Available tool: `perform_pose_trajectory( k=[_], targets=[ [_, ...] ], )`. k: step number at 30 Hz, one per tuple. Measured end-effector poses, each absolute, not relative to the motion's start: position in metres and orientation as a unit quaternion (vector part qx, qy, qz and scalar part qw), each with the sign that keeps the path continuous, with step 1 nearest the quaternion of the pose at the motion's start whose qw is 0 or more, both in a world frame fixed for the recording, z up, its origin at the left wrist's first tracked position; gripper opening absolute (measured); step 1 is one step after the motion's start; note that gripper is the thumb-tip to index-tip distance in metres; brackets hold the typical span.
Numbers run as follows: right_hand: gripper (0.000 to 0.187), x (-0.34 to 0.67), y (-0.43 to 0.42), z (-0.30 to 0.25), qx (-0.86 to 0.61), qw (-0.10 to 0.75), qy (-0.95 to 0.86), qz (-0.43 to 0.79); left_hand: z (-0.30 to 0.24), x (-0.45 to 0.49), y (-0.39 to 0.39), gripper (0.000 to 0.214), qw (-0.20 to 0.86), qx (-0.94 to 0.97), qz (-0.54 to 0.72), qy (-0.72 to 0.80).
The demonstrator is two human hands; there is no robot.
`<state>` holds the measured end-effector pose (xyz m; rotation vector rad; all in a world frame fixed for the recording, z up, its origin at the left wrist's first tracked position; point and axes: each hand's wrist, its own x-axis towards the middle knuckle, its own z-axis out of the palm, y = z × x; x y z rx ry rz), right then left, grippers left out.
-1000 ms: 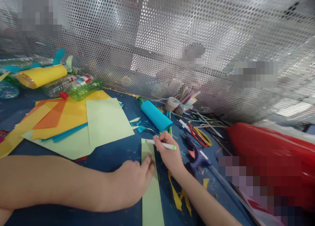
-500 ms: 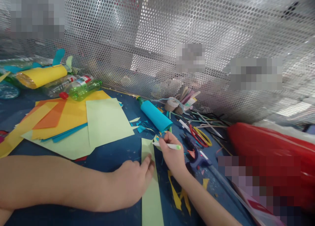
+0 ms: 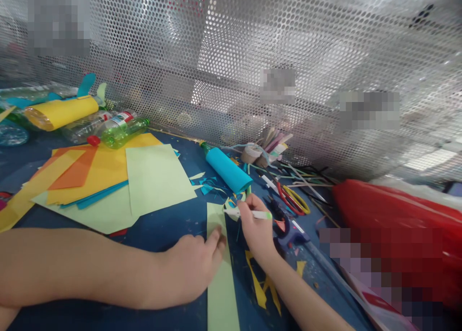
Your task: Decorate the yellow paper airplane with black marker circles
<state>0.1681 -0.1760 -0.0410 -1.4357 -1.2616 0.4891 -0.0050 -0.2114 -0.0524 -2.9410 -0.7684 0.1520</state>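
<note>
A long pale green paper strip (image 3: 221, 292) lies on the dark blue table (image 3: 166, 225). My left hand (image 3: 191, 268) rests on it, fingers stretched flat and pressing its upper part down. My right hand (image 3: 254, 225) is closed round a white pen with a green end (image 3: 258, 214), its tip just off the strip's top right corner, over small paper scraps. A bottle wrapped in blue paper (image 3: 227, 170) lies just beyond the pen.
Stacked yellow, orange, blue and green sheets (image 3: 108, 177) lie at left, with plastic bottles (image 3: 115, 126) behind. Red-and-yellow scissors (image 3: 294, 198), sticks and a tape roll (image 3: 252, 153) sit at right. A red bag (image 3: 397, 225) fills the right side. Perforated metal screen (image 3: 231, 57) backs the table.
My right hand with the pen has slid to the right, off the strip's top edge onto the scraps beside it. The left hand has stayed put on the strip.
</note>
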Motion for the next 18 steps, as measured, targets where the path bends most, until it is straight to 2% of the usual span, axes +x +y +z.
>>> perform_pose_trajectory(
  k=[3, 6, 11, 18],
  targets=[
    [0.028, 0.166, -0.176, -0.041, -0.582, 0.588, -0.478, 0.295, -0.054, -0.005, -0.211, 0.068, 0.048, -0.965, 0.04, -0.255],
    [0.03, 0.167, -0.174, -0.045, -0.561, 0.555, -0.508, 0.346, -0.051, -0.004, -0.212, 0.067, 0.042, -0.964, 0.041, -0.261],
    [0.037, 0.168, -0.171, -0.051, -0.534, 0.495, -0.583, 0.36, -0.045, -0.003, -0.212, 0.072, 0.022, -0.961, 0.059, -0.269],
    [0.037, 0.166, -0.168, -0.056, -0.559, 0.484, -0.578, 0.346, -0.042, -0.003, -0.211, 0.068, 0.019, -0.963, 0.067, -0.259]
  ],
)
